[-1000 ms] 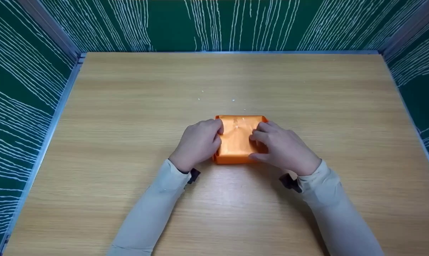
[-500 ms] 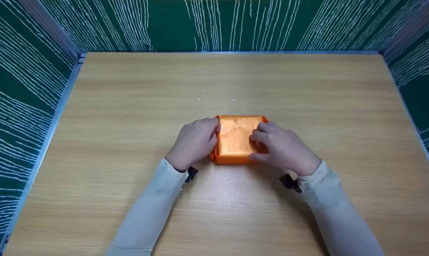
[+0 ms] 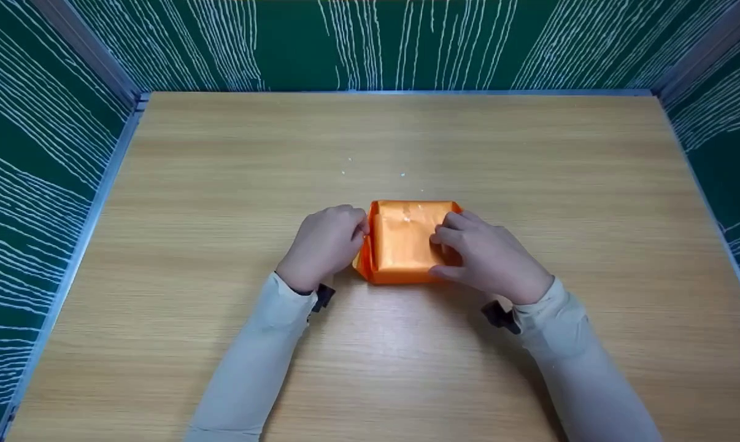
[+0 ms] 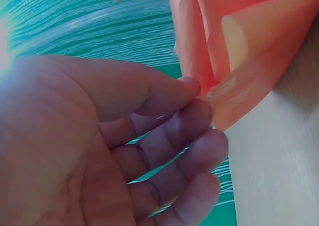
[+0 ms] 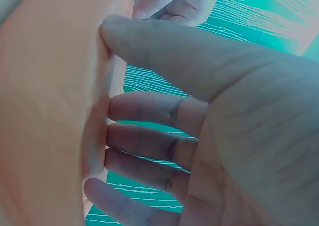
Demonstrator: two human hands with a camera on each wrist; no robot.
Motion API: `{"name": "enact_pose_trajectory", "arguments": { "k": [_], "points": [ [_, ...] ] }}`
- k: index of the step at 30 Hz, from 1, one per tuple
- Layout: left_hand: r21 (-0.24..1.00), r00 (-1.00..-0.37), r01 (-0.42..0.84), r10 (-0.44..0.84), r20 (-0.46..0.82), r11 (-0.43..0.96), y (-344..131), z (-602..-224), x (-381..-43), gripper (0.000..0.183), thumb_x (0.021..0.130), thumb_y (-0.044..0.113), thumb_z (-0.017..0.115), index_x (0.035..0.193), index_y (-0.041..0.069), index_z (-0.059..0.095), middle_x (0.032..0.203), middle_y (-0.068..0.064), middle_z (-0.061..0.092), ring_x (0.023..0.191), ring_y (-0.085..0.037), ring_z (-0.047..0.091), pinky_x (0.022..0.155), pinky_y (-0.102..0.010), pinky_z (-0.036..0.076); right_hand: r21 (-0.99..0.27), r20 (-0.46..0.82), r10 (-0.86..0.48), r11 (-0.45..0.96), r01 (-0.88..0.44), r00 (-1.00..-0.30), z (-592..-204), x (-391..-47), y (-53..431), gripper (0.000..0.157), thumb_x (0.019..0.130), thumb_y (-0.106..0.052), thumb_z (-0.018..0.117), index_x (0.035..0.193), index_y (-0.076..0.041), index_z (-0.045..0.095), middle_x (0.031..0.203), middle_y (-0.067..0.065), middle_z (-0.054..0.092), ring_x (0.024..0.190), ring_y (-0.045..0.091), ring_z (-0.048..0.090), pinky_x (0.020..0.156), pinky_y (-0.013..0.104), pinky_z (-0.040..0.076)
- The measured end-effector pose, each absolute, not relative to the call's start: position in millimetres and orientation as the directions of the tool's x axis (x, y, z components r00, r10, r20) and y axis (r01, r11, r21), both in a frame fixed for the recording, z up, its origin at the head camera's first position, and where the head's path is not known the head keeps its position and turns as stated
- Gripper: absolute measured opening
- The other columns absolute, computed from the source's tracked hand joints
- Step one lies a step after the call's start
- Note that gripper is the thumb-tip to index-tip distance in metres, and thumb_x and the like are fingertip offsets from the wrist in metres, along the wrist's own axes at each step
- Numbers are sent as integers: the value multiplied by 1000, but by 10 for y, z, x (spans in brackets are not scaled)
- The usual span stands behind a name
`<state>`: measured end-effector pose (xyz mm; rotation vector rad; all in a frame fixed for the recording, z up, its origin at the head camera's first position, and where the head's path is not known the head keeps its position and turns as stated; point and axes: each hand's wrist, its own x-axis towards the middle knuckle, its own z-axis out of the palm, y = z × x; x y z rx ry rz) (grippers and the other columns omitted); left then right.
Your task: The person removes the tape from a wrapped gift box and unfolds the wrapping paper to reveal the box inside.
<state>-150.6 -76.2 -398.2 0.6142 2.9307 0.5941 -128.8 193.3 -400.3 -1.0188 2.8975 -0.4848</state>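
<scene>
An orange package (image 3: 404, 242) lies on the desk (image 3: 407, 368) between the two hands, directly in front of the person, with both hands touching it. Its long axis appears to run from side to side, though the main face looks close to square and the right hand (image 3: 483, 252) covers much of the right end. The relation that matters most is at the left end: a loose flap (image 3: 361, 264) of the wrapping stands out there from the body, towards the left hand (image 3: 328, 240), which is plainly the nearer one to it. That hand pinches the edge of the flap between thumb and forefinger, the other fingers loosely bent beneath. The right hand rests across the right part of the package, thumb near its front edge and fingertips on the upper surface, the fingers spread and touching rather than wrapped round it. As a container, the package gives little away: the left wrist view shows folds parted at the pinched end, with a paler, curled-over piece (image 4: 237, 44) beside a deep crease, but nothing inside can be made out. A few white specks (image 3: 402, 175) lie on the desk beyond its far edge.
</scene>
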Motion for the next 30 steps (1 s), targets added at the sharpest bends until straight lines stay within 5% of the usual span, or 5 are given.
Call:
{"name": "enact_pose_trajectory", "arguments": {
  "k": [8,15,18,24,30],
  "points": [
    [358,-940,294,335,-57,886,-826,-3981,-1509,18,99,7,59,93,6,76,89,-5,72,79,-24,65,71,-39,56,-300,79,-622,731,-613,-779,-4010,-1288,1937,34,81,-31,90,101,-10,72,87,1,50,81,21,46,56,31,40],
    [260,-950,122,189,-251,958,-892,-3947,-1511,28,102,15,54,83,5,73,69,-2,53,66,-24,58,58,-33,43,-299,79,-623,730,-614,-779,-3996,-1288,1932,34,82,-31,89,101,-10,72,88,2,50,81,22,47,56,31,40],
    [232,-960,69,128,-250,970,-930,-3917,-1514,29,102,19,53,86,5,72,71,-4,53,68,-26,60,59,-36,47,-300,82,-627,726,-619,-775,-3995,-1292,1931,34,82,-31,89,101,-10,72,89,3,52,82,22,46,56,31,40],
    [392,-953,291,302,36,873,-845,-3885,-1497,28,103,26,60,120,5,69,115,-12,64,100,-29,64,85,-43,57,-298,81,-632,723,-624,-771,-3996,-1300,1938,36,82,-32,90,103,-9,73,91,4,54,83,22,47,57,32,42],
    [410,-889,411,457,-16,814,-685,-3980,-1455,68,98,52,64,152,14,51,158,-13,43,148,-33,37,119,-49,35,-293,71,-624,733,-614,-779,-3981,-1298,1928,35,82,-32,89,103,-9,73,91,3,53,83,22,48,58,32,42]
  ]
}}
